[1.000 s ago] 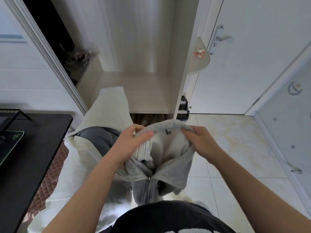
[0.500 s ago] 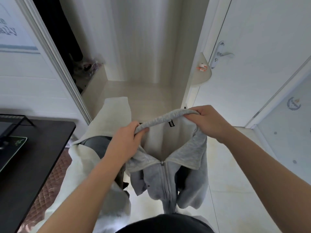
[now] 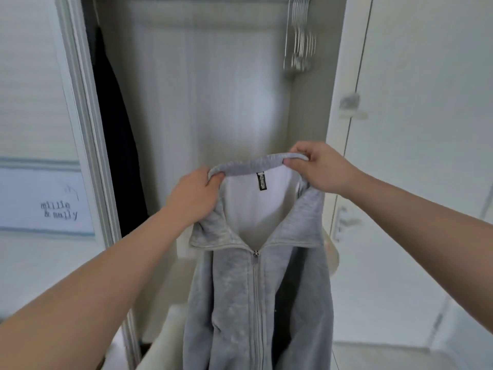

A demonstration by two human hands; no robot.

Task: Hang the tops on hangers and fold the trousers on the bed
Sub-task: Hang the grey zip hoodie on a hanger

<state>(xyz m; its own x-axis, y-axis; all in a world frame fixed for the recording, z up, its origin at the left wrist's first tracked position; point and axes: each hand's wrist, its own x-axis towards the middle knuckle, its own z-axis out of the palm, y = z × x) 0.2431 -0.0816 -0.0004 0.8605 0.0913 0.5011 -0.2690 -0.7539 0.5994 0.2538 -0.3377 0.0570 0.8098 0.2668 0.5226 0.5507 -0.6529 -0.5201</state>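
Observation:
A grey zip-up top [image 3: 234,297] with a white lining and a black neck label hangs in front of me, its zip partly closed. My left hand [image 3: 194,196] pinches the left end of its collar. My right hand [image 3: 317,166] pinches the right end, a little higher. The top dangles in front of the open wardrobe [image 3: 213,102]. Several metal hangers [image 3: 300,38] hang at the wardrobe's top right, above and beyond my right hand, blurred. No hanger can be seen in the top.
A dark garment [image 3: 117,134] hangs at the wardrobe's left side behind the sliding door frame [image 3: 82,124]. A white door [image 3: 426,156] with a handle stands to the right. Pale cloth [image 3: 165,343] lies low beside the top.
Both hands have lifted the grey top by its collar from waist height up in front of the wardrobe, and my view has tilted upward so the hangers now show.

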